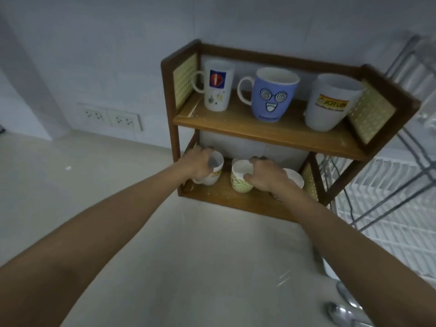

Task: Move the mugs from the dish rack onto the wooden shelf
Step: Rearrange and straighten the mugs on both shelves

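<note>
Mugs in hand: a white mug and a yellow-patterned mug are sitting on the lower board of the wooden shelf, apart from each other.
Left grip: the left hand is closing over the white mug's rim from above.
Right grip: the right hand is pinching the patterned mug's rim, thumb at 6 o'clock.
Handling: probably glazed ceramic, so stiff, slippery and chippable; the handle or body is looking safer than the rim.
Neighbours: another white mug is standing at 3 o'clock, three more above.
Rack: the dish rack is standing further toward 3 o'clock on the counter.
</note>
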`<state>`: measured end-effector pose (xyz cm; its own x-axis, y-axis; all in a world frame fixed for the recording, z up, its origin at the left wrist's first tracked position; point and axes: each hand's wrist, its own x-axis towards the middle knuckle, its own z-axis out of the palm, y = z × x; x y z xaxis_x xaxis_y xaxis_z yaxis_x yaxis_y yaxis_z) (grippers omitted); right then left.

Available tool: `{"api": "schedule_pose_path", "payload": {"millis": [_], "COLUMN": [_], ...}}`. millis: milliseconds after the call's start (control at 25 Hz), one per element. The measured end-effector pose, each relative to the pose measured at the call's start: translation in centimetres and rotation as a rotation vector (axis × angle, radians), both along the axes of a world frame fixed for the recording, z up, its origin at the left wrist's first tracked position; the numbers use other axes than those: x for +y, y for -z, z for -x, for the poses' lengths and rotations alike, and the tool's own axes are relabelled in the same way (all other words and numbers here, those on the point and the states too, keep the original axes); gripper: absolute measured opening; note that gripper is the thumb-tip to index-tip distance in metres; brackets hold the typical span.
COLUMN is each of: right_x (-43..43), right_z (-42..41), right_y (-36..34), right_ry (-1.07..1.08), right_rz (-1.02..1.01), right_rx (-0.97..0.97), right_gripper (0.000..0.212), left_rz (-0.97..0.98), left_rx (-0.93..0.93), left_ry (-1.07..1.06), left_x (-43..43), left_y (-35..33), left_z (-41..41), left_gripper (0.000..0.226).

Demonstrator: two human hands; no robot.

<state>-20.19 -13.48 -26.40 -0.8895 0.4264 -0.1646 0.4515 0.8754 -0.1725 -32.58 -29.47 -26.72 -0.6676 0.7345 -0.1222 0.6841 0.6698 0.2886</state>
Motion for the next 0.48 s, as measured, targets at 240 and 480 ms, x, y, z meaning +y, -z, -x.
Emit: {"api": "schedule_pose_path", "payload": {"millis": [240, 480], "right_x": [1.3, 3.2], "right_z": [4.2, 4.5], "right_y": [4.8, 5.3], "right_ry": [0.037, -0.049], "right_rz": [-0.162, -0.147], "right_rx": [-0.119, -0.144], "right_gripper": [0.083, 0.085], "left_rz": [0.291, 0.464], "left_rx": [-0.076, 0.079], "left_ry": [0.205, 0.117], "left_x": [3.1, 4.6], "left_y": [1.9, 0.6], "left_z": [2.8, 3.6], "left_gripper": [0.057, 0.063]}}
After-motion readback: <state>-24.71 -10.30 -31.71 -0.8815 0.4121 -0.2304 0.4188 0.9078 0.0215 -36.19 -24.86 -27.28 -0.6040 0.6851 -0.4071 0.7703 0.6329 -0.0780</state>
